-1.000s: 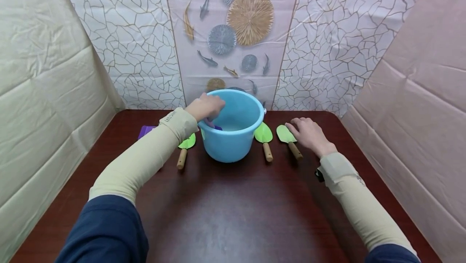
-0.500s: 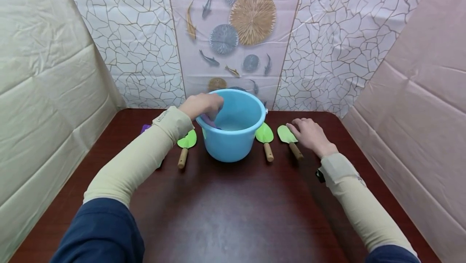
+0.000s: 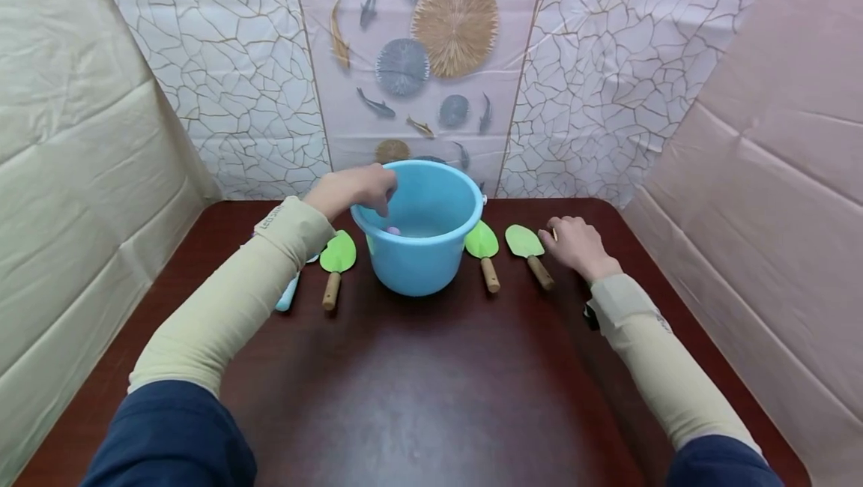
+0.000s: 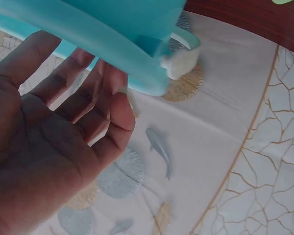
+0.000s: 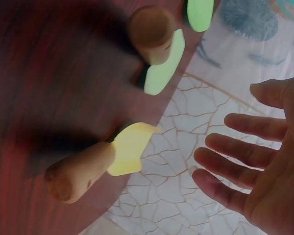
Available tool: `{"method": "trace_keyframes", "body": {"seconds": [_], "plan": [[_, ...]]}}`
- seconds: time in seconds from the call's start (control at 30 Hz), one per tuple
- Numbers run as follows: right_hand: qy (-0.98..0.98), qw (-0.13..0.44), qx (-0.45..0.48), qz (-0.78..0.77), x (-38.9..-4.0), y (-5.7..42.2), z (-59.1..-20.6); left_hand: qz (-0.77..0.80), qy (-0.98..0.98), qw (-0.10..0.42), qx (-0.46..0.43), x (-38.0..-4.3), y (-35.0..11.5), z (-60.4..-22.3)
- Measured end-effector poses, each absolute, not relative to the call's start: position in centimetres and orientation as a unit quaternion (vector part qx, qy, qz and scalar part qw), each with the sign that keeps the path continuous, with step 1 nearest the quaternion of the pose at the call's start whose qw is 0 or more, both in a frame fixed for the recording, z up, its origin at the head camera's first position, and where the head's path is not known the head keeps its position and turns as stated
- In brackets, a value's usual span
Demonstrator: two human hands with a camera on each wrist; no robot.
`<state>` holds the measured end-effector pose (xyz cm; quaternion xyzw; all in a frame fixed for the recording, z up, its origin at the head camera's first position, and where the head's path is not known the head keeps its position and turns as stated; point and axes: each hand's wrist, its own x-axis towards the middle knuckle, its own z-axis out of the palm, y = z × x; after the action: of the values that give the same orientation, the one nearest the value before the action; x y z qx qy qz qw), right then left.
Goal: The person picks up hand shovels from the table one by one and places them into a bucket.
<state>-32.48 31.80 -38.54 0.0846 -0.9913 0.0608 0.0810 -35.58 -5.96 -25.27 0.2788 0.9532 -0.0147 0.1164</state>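
I had the light-blue bucket (image 3: 416,270) in the head view, upright on the dark red-brown table (image 3: 418,397); a small purple piece (image 3: 393,231) showed inside it, just behind the near rim, too little visible for me to name. My left hand (image 3: 353,189) hung over the bucket's left rim, its palm hidden from the head camera; the left wrist view gave me that bare palm, the fingers loosely bent with gaps between them, and a white hinge (image 4: 180,64) on the bucket's side; whether the fingertips touched the rim I could not tell.

My right hand (image 3: 578,243) was well to the bucket's right, back upward; the right wrist view showed its fingers straightened and spread, apart from the yellow trowel (image 5: 105,157), which the head view mostly hid behind that hand. Between bucket and right hand lay a bright green trowel (image 3: 483,247) and a pale green trowel (image 3: 526,246); left of the bucket lay a wooden-handled green trowel (image 3: 337,253) and a light-blue handle (image 3: 287,294), partly behind my sleeve (image 3: 229,303).
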Motion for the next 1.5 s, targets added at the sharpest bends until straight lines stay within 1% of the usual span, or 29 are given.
{"method": "trace_keyframes", "body": {"seconds": [0.1,0.23,0.37,0.43,0.53,0.77,0.97,1.3,1.5], "plan": [[-0.993,0.078,0.069,0.046,-32.8,32.3,-38.7,0.005,0.957,0.087,0.275,-35.6,-6.9,-25.2],[-0.995,0.073,0.050,0.038,-33.0,33.1,-38.9,0.041,0.962,0.018,0.271,-36.0,-8.4,-25.2],[-0.997,0.053,0.023,0.044,-32.9,34.0,-39.3,0.077,0.965,-0.042,0.245,-36.8,-10.4,-25.4],[-0.998,0.041,0.009,0.046,-32.9,34.4,-39.7,0.092,0.968,-0.057,0.227,-37.4,-11.8,-25.7],[-0.999,0.025,-0.008,0.046,-32.7,34.8,-40.1,0.103,0.974,-0.068,0.188,-38.2,-14.2,-26.5],[-0.998,-0.005,-0.036,0.052,-32.6,35.3,-41.1,0.110,0.988,-0.047,0.101,-38.9,-19.8,-29.4],[-0.997,-0.043,-0.047,0.050,-32.8,35.5,-41.4,0.120,0.991,-0.028,0.048,-38.6,-22.8,-32.1],[-0.995,-0.073,-0.057,0.045,-33.1,35.9,-41.9,0.115,0.993,0.035,0.007,-38.7,-24.6,-34.6],[-0.993,-0.088,-0.063,0.045,-32.9,36.2,-42.3,0.113,0.992,0.048,-0.007,-38.7,-24.5,-35.0]]}}
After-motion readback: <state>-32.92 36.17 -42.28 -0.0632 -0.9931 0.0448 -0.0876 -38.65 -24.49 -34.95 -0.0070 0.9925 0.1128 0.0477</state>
